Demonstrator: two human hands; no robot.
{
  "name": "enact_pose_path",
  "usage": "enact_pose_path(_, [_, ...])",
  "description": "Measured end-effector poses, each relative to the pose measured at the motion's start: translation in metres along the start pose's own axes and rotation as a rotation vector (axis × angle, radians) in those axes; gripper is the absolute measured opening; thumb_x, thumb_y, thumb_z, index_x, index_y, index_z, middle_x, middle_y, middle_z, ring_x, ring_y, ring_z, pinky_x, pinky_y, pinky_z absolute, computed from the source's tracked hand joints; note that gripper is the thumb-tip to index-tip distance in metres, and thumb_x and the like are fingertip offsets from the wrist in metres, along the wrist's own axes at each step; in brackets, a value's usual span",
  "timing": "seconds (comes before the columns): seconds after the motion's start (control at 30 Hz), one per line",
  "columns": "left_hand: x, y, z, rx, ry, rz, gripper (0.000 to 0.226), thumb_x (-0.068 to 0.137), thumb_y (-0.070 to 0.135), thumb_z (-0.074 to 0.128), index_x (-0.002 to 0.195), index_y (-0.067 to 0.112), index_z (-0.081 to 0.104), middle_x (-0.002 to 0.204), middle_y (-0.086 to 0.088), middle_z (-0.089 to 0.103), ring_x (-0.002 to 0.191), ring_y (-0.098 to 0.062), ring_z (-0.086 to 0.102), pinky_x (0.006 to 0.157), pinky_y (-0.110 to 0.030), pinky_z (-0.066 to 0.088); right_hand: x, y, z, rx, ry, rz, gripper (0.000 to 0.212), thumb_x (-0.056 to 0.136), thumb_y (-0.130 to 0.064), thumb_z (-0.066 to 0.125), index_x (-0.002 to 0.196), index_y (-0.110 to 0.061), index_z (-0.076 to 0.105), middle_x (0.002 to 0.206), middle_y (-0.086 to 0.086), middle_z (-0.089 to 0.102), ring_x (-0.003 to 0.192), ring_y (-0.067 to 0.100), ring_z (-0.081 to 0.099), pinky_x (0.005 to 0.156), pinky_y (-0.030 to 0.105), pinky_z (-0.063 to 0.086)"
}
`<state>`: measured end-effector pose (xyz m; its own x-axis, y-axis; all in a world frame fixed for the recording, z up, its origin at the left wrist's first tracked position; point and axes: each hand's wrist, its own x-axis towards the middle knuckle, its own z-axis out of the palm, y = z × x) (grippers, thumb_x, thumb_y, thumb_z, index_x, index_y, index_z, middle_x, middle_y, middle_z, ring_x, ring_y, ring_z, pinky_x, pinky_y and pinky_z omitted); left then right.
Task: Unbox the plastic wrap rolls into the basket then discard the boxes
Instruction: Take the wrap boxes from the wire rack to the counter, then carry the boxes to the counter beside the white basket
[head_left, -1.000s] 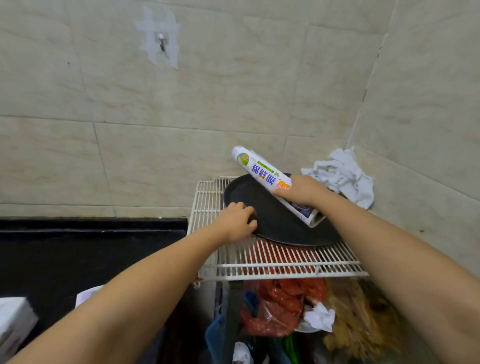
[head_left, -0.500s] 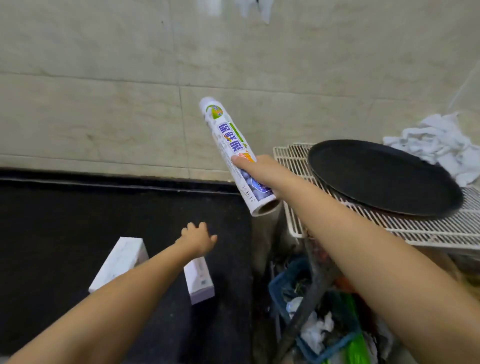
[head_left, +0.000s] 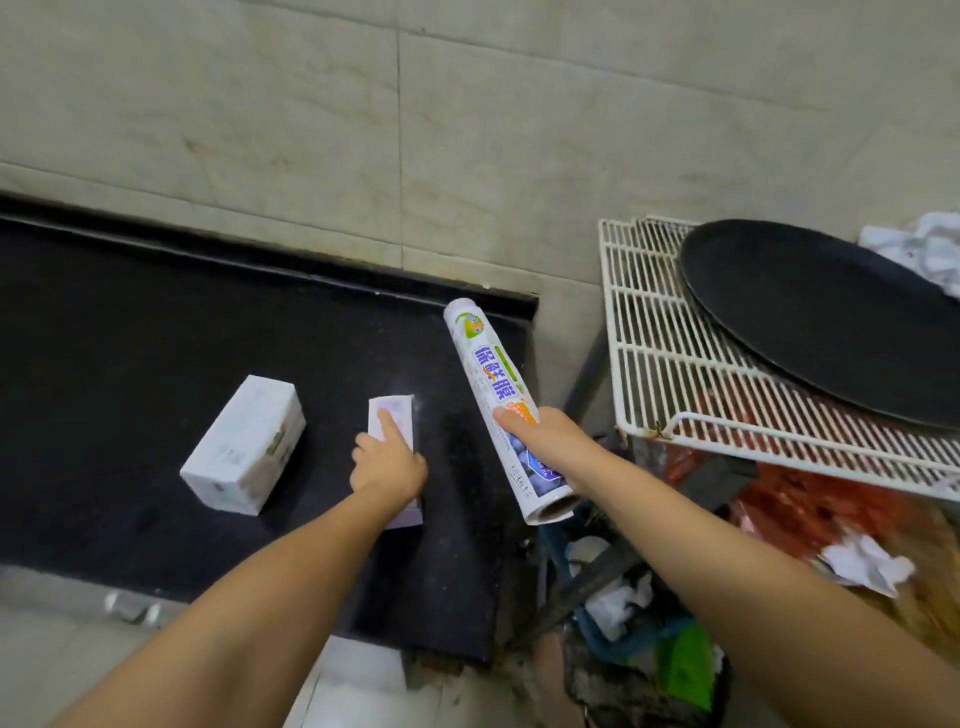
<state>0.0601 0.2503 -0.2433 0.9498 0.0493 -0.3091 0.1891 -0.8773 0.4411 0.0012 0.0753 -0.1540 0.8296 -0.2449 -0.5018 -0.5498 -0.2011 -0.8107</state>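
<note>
My right hand (head_left: 550, 441) grips a white plastic wrap roll (head_left: 493, 389) with blue and green print, held over the right end of the black counter (head_left: 130, 332). My left hand (head_left: 387, 460) lies on top of a narrow white box (head_left: 390, 413) on the counter, index finger stretched along it; whether the fingers grip the box is unclear. A second, larger white box (head_left: 244, 447) sits on the counter to the left. A blue basket (head_left: 597, 631) with crumpled white scraps stands low beside the counter, partly hidden by my right arm.
A white wire rack (head_left: 654, 364) at the right carries a round black tray (head_left: 821, 317) and a crumpled white cloth (head_left: 924, 249). Red bags (head_left: 810, 499) lie under the rack. Beige tiled wall (head_left: 467, 130) stands behind.
My view swung left and down from the rack to the counter. My right hand carried the roll off the black tray toward the counter. My left hand dropped onto the narrow box.
</note>
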Motion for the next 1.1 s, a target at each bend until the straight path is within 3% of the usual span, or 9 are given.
enact_pose_path(0.1, [-0.003,-0.016,-0.02,-0.137,0.002,0.023,0.08,0.085,0.032,0.05,0.148,0.028,0.001,0.132,-0.023,0.037,0.114,-0.042,0.048,0.089,-0.044,0.042,0.008,-0.003,0.006,-0.019,-0.033,0.01,0.039,0.084,-0.049,0.059,0.069,-0.014,0.056,0.044,-0.004,0.058,0.032,0.008,0.055,0.038,0.019,0.047])
enact_pose_path(0.3, [-0.04,-0.06,-0.084,-0.413,0.315,0.161,0.072,0.087,0.034,0.052,0.147,0.028,0.013,0.139,-0.01,0.044,0.123,-0.029,0.047,0.097,-0.034,0.036,0.029,-0.049,0.061,-0.007,-0.167,-0.074,0.05,0.081,-0.057,0.058,0.099,-0.011,0.058,0.075,0.006,0.065,0.049,0.014,0.065,0.042,0.021,0.05])
enact_pose_path(0.37, [-0.058,-0.079,-0.112,-0.46,0.404,0.181,0.067,0.085,0.037,0.051,0.144,0.033,0.018,0.125,-0.005,0.051,0.112,-0.024,0.051,0.089,-0.033,0.042,0.03,-0.066,0.092,0.014,-0.243,-0.128,0.051,0.082,-0.056,0.057,0.105,-0.01,0.058,0.084,0.008,0.067,0.061,0.018,0.067,0.049,0.025,0.055])
enact_pose_path(0.43, [-0.084,-0.111,-0.138,-0.47,0.505,0.13,0.062,0.085,0.038,0.048,0.14,0.038,0.019,0.117,-0.002,0.051,0.102,-0.022,0.053,0.081,-0.034,0.046,0.026,-0.08,0.136,0.006,-0.331,-0.177,0.049,0.084,-0.054,0.056,0.105,-0.01,0.057,0.091,0.01,0.07,0.071,0.022,0.069,0.063,0.033,0.06])
enact_pose_path(0.53, [-0.115,-0.155,-0.162,-0.444,0.587,-0.028,0.067,0.089,0.035,0.048,0.146,0.033,0.013,0.129,-0.008,0.048,0.11,-0.025,0.052,0.093,-0.042,0.048,0.012,-0.092,0.189,-0.016,-0.434,-0.234,0.048,0.085,-0.054,0.054,0.11,-0.013,0.058,0.096,0.01,0.071,0.08,0.023,0.071,0.071,0.035,0.058])
enact_pose_path(0.7, [-0.17,-0.251,-0.192,-0.395,0.745,-0.246,0.069,0.091,0.035,0.05,0.149,0.025,0.012,0.137,-0.014,0.043,0.117,-0.03,0.05,0.093,-0.039,0.046,-0.032,-0.104,0.289,-0.179,-0.63,-0.365,0.052,0.086,-0.054,0.052,0.111,-0.009,0.057,0.101,0.013,0.07,0.087,0.026,0.07,0.085,0.04,0.056])
enact_pose_path(0.87, [-0.198,-0.338,-0.225,-0.401,0.801,-0.355,0.07,0.09,0.034,0.049,0.148,0.027,0.011,0.131,-0.018,0.045,0.11,-0.032,0.05,0.096,-0.045,0.045,-0.073,-0.114,0.383,-0.227,-0.773,-0.42,0.046,0.085,-0.052,0.054,0.105,-0.01,0.059,0.093,0.009,0.071,0.08,0.021,0.07,0.078,0.036,0.056])
enact_pose_path(1.0, [-0.202,-0.405,-0.259,-0.422,0.834,-0.341,0.069,0.089,0.036,0.048,0.147,0.033,0.01,0.135,-0.011,0.041,0.104,-0.018,0.044,0.087,-0.034,0.041,-0.096,-0.126,0.454,-0.2,-0.766,-0.435,0.036,0.083,-0.049,0.056,0.08,-0.012,0.057,0.065,0.002,0.06,0.053,0.016,0.057,0.065,0.032,0.049])
enact_pose_path(1.1, [-0.202,-0.451,-0.286,-0.415,0.822,-0.323,0.069,0.087,0.04,0.047,0.145,0.04,0.008,0.132,-0.009,0.042,0.101,-0.018,0.044,0.085,-0.033,0.04,-0.108,-0.138,0.504,-0.17,-0.739,-0.405,0.039,0.083,-0.048,0.057,0.09,-0.01,0.058,0.067,0.003,0.06,0.053,0.015,0.058,0.062,0.03,0.05])
